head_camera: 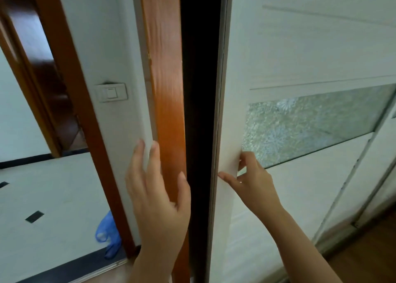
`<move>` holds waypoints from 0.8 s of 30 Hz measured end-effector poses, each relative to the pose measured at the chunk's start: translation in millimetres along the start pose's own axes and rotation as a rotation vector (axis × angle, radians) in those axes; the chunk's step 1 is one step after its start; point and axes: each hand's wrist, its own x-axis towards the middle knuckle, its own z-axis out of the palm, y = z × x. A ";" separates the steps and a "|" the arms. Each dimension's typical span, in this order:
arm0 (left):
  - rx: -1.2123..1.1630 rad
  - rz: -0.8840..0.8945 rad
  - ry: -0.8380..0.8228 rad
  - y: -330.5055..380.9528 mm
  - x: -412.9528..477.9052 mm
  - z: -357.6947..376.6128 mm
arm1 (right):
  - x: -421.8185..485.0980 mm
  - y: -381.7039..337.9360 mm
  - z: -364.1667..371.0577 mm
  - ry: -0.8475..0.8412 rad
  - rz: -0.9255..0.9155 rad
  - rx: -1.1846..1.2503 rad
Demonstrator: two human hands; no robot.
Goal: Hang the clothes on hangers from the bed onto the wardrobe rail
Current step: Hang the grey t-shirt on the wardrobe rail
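The wardrobe takes up the frame from twelve round to five o'clock. Its white sliding door (300, 47) stands a little way off the orange wooden side panel (167, 79), with a narrow dark gap (200, 90) between them at twelve o'clock, running down to six. The gap is black inside, so I cannot tell what the wardrobe holds; neither rail nor hanging clothes can be made out in it.

The left hand (158, 197), at six o'clock, is flat and spread, its fingers straight against the wooden panel and the white wall edge beside it, holding nothing. The right hand (252, 182), just right of centre, grips the door's near upright. The thumb lies stretched across its face towards the gap, and the fingers curl in at the corner of the frosted glass panel (310, 124), which lies at three o'clock.

A light switch (111, 92) sits on the wall at nine o'clock. A blue plastic bag (107, 233) slumps on the floor at seven o'clock, against the foot of a brown doorframe (70, 79); its contents cannot be seen.
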 end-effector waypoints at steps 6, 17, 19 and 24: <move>-0.202 -0.206 -0.067 -13.3 -9.3 11.9 | -4.4 -10.0 6.3 -0.034 -0.069 0.003; -0.287 -0.224 -0.035 -22.5 -14.9 22.4 | -11.6 -24.8 13.9 -0.055 -0.130 -0.022; -0.281 -0.215 -0.027 -23.5 -15.4 23.5 | -12.6 -27.5 15.9 -0.063 -0.129 -0.009; -0.275 -0.199 -0.010 -25.0 -15.5 24.9 | -16.2 -34.7 21.6 -0.075 -0.169 0.000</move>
